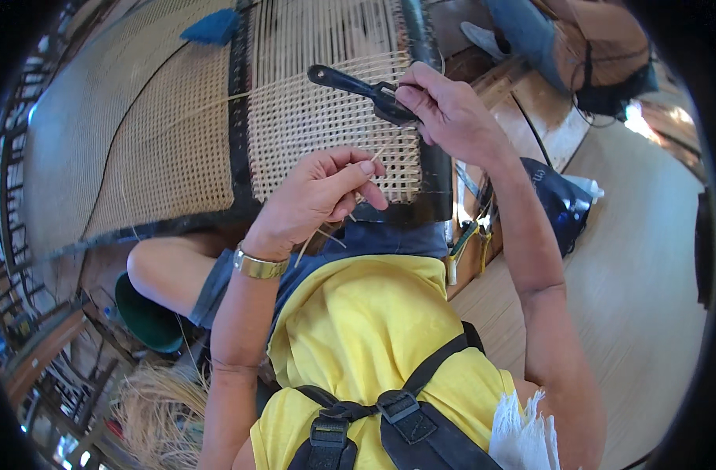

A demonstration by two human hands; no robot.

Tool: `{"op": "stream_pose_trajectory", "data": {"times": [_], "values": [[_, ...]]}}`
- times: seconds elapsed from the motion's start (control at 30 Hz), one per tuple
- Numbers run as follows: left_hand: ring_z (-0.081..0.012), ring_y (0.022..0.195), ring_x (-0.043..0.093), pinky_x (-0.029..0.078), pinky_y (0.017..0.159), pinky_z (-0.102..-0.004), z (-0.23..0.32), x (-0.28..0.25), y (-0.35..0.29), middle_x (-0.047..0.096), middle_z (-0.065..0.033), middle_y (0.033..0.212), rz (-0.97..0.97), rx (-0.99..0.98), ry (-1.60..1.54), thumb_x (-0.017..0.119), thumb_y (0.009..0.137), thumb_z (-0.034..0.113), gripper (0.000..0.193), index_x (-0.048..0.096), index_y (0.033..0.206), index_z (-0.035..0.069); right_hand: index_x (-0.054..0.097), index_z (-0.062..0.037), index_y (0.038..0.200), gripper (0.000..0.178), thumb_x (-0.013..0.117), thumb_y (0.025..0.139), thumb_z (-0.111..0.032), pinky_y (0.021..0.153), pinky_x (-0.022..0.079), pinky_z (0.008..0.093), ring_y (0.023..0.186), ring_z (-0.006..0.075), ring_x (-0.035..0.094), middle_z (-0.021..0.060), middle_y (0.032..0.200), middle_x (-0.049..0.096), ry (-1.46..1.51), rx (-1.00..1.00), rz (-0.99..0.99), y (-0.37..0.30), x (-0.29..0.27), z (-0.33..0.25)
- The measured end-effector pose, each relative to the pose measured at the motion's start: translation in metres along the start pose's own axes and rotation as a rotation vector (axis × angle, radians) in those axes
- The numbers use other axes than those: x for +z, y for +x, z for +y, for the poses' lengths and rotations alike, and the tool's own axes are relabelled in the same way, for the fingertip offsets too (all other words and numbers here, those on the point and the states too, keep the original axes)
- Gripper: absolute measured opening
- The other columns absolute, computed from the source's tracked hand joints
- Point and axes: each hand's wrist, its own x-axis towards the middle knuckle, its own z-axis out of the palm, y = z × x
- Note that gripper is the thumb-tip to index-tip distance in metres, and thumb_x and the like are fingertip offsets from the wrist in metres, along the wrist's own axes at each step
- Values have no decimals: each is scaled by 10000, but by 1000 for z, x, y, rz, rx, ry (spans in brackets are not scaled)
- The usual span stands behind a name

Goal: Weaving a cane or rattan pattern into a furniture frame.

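Note:
A thin rattan strand is pinched between the thumb and fingers of my left hand, and loose ends poke out below the palm. My right hand grips the head of a black hand tool, whose flat handle has a hole at its end and points left. The tool's exact kind is not clear, as my fingers cover part of its head. Both hands are over a black-framed panel of woven cane mesh. Its near part is a closed lattice, while the far part shows mostly lengthwise strands.
A larger woven panel adjoins on the left, with a blue object on it. To the right are a dark blue bag and a wooden surface. Loose fibre and a green container sit lower left. Another person's leg is upper right.

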Motion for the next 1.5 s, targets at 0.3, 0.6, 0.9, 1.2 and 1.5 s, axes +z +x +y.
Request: {"op": "stream_pose_trajectory", "data": {"times": [0.3,0.6,0.9,1.2,1.5], "values": [[10,543,423,345,506,-141,-54,-52,-85,731,-48,843,209,-107,-11,612,1025,188,180,672,1043,20,604,-45,1055,183,547,1062,-218,500,423,223,544,58,502,12,709,566,89,195,-139,13,-6,6],[25,566,412,349,529,-130,-71,-50,-110,743,-43,875,249,-140,-59,609,1028,194,201,678,1083,13,604,-71,1069,228,538,1070,-289,495,399,190,549,28,494,0,745,616,94,251,-120,13,-17,28],[14,559,402,336,520,-129,-68,-51,-118,738,-72,883,279,-137,-74,597,1029,172,171,658,1080,21,609,-63,1076,252,533,1072,-303,502,411,184,547,26,498,7,740,608,62,254,-107,14,-19,27],[19,605,441,383,571,-128,-67,-52,-121,743,-50,956,234,-136,-15,564,1045,168,210,660,1133,4,617,-37,1098,247,535,1072,-269,512,435,193,560,30,516,20,757,613,48,249,-70,14,-21,25],[-8,628,467,397,574,-154,-70,-48,-84,741,-93,989,267,3,-265,553,1054,173,164,615,1087,25,603,-50,1071,226,572,1056,-274,522,436,197,570,58,551,10,766,610,-69,235,297,-8,-34,36]]}}
